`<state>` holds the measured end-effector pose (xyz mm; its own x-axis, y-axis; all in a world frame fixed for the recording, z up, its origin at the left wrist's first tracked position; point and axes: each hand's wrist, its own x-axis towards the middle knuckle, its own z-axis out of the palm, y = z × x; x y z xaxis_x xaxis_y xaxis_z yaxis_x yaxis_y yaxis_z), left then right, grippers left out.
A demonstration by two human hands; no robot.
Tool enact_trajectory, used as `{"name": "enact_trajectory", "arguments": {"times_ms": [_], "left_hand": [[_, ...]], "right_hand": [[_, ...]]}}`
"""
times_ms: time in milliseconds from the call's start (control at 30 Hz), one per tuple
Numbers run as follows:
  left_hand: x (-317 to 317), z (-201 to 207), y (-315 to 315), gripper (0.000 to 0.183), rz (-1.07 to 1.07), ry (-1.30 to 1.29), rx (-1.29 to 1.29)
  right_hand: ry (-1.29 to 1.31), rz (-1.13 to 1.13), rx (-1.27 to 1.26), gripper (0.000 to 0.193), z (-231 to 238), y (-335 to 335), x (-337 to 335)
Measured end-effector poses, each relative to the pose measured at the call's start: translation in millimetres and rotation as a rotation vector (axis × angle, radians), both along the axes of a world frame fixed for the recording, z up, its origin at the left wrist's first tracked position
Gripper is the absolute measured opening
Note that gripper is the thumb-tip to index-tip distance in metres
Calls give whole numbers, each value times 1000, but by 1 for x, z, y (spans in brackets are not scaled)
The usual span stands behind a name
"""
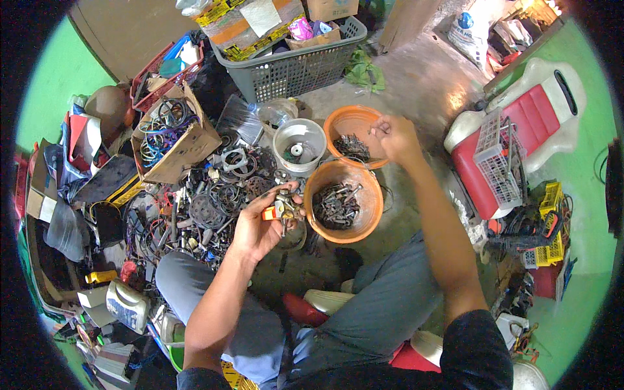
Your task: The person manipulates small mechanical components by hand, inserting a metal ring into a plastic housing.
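Note:
My left hand (255, 229) is palm up, its fingers curled round several small metal parts (286, 207) and a small orange-and-white piece (270, 213). It is just left of the near orange bucket (372, 211), which has many dark bolts (337, 205) in it. My right hand (398, 138) is above the right rim of the far orange bucket (356, 117), thumb and fingertips pinched together. What they hold, if anything, is too small to make out. A pile of dark screws or bolts (351, 148) lies in that far bucket.
A white bucket (299, 166) stands left of the orange ones. Loose metal parts (211, 201) pile up on the left, before a cardboard box of cables (195, 156). Behind stands a grey basket (292, 71). A red-and-white seat (526, 120) with a grey crate (497, 156) is at right.

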<state>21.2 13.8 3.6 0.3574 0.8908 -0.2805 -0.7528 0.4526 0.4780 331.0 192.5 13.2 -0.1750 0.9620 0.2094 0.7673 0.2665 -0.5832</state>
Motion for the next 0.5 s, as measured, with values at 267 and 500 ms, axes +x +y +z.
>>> {"name": "enact_trajectory", "arguments": {"times_ms": [267,500], "left_hand": [[1,-7,-1,50,0,177,47],[4,-6,2,60,-91,171,-49]], "right_hand": [[-25,62,27,17,-7,2,-15],[214,655,38,18,30,-68,-82]]}}
